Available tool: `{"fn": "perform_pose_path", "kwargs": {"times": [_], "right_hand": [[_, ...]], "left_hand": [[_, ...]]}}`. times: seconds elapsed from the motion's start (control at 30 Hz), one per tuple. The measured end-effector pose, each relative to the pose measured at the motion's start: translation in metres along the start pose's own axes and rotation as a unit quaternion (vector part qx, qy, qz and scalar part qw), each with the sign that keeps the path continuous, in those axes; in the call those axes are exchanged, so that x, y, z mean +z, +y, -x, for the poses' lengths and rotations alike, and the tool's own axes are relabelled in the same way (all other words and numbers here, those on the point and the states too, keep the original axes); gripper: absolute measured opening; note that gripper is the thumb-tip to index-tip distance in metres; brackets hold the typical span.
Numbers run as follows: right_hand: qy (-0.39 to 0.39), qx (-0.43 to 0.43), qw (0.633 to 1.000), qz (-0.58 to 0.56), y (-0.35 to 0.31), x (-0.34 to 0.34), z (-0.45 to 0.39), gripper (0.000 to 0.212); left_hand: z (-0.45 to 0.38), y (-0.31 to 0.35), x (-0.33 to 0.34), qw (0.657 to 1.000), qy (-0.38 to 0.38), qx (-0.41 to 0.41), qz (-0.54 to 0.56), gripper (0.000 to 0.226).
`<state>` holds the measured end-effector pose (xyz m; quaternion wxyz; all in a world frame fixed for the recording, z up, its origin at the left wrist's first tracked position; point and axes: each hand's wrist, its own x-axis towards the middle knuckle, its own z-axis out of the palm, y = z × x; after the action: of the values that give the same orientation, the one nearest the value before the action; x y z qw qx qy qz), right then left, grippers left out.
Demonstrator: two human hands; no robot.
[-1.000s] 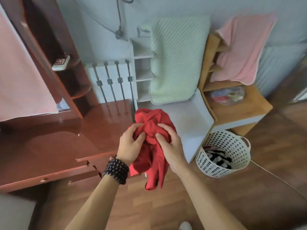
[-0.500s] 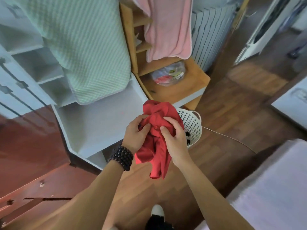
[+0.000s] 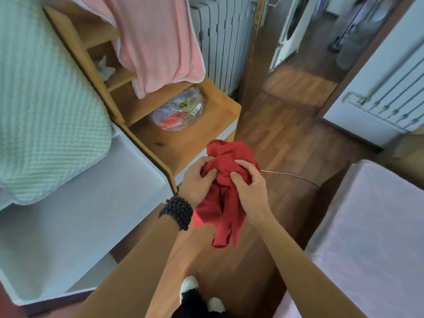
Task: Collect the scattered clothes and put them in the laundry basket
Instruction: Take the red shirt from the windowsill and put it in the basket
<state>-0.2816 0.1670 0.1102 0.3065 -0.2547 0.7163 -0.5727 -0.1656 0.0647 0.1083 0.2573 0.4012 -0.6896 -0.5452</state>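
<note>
A bunched red garment [image 3: 226, 198] hangs in front of me at mid-frame, its lower end drooping toward the wooden floor. My left hand [image 3: 198, 180], with a dark bead bracelet on the wrist, grips its left side. My right hand [image 3: 250, 189] grips its right side, fingers pressed into the cloth. The laundry basket is hidden behind the garment and my hands. A pink towel [image 3: 156, 40] drapes over the wooden shelf unit, and a pale green blanket [image 3: 46, 106] lies over the white unit at left.
A wooden side shelf [image 3: 195, 138] holds a clear plastic bag [image 3: 179, 111]. A white shelf surface [image 3: 75, 216] is at the lower left, a bed edge [image 3: 367, 226] at the right, a radiator [image 3: 224, 37] behind. A thin cable [image 3: 291, 175] runs across the floor.
My view has swung right and forward. The white basket, visible earlier beside the garment, is now covered by the garment and my hands. Both hands keep their grip.
</note>
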Motion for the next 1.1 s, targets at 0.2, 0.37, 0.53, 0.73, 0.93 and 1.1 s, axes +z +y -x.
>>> {"fn": "perform_pose_path", "kwargs": {"times": [0.2, 0.37, 0.53, 0.73, 0.93, 1.1], "right_hand": [[-0.003, 0.036, 0.999, 0.018, 0.028, -0.009, -0.071, 0.028], [-0.025, 0.110, 0.994, -0.005, 0.062, -0.011, -0.135, 0.027], [-0.041, 0.210, 0.976, -0.026, 0.112, -0.002, -0.212, 0.027], [-0.108, 0.393, 0.881, -0.240, 0.163, 0.016, -0.315, 0.065], [-0.202, 0.385, 0.893, -0.119, 0.158, 0.005, -0.333, 0.045], [-0.314, 0.268, 0.910, 0.039, 0.145, 0.011, -0.327, 0.042]], "left_hand": [[-0.069, -0.024, 0.029, 1.000, -0.021, -0.017, -0.016, 0.025], [-0.121, -0.055, 0.055, 0.995, -0.021, -0.087, -0.048, 0.024], [-0.179, -0.100, 0.086, 0.978, 0.018, -0.185, -0.092, 0.032], [-0.223, -0.142, 0.100, 0.953, 0.048, -0.292, -0.059, 0.045], [-0.218, -0.153, 0.102, 0.929, 0.073, -0.362, -0.026, 0.046], [-0.215, -0.139, 0.089, 0.930, 0.095, -0.356, -0.018, 0.049]]}}
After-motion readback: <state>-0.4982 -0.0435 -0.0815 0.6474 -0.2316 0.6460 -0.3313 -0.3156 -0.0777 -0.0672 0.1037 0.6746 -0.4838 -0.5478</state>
